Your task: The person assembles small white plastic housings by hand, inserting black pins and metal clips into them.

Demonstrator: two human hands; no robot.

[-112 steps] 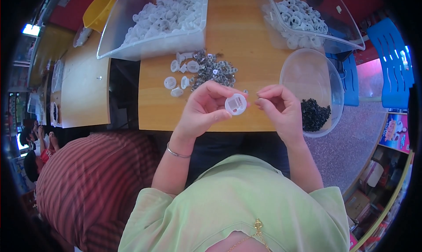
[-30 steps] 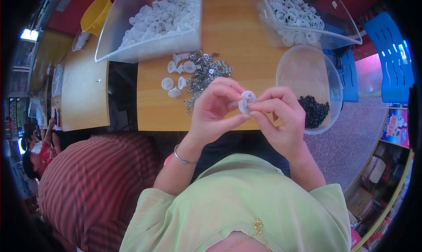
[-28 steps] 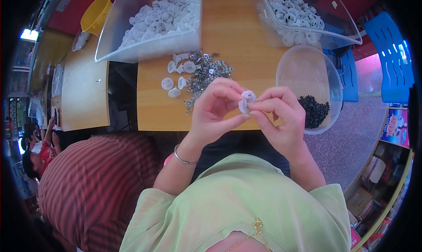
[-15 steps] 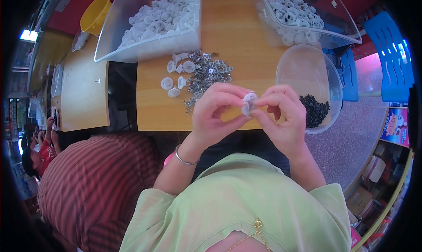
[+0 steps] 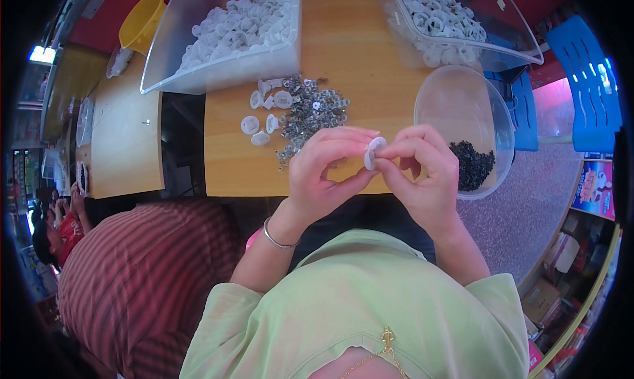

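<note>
A small round white plastic part (image 5: 374, 151) is held up over the table's front edge, tilted nearly edge-on. My left hand (image 5: 325, 164) pinches its left side between thumb and fingers. From the right, my right hand (image 5: 426, 171) is closed with thumb and forefinger at the middle of the part; anything tiny between those fingertips is hidden. Just beyond my left hand lies a heap of small metal clips (image 5: 310, 111). Several loose white plastic parts (image 5: 249, 124) lie left of the heap. Beside my right hand, small black pieces (image 5: 471, 166) fill one end of an oval clear tub (image 5: 456, 91).
A large clear bin (image 5: 264, 60) of white parts stands at the back left, and another clear bin (image 5: 508, 54) at the back right. A yellow basin (image 5: 142, 22) sits far left. Blue chairs (image 5: 584, 81) stand right. A person in striped clothing (image 5: 152, 280) is close on my left.
The round white part has turned, showing its face less and its edge more. Both hands stay in nearly the same place, still pinching at it.
</note>
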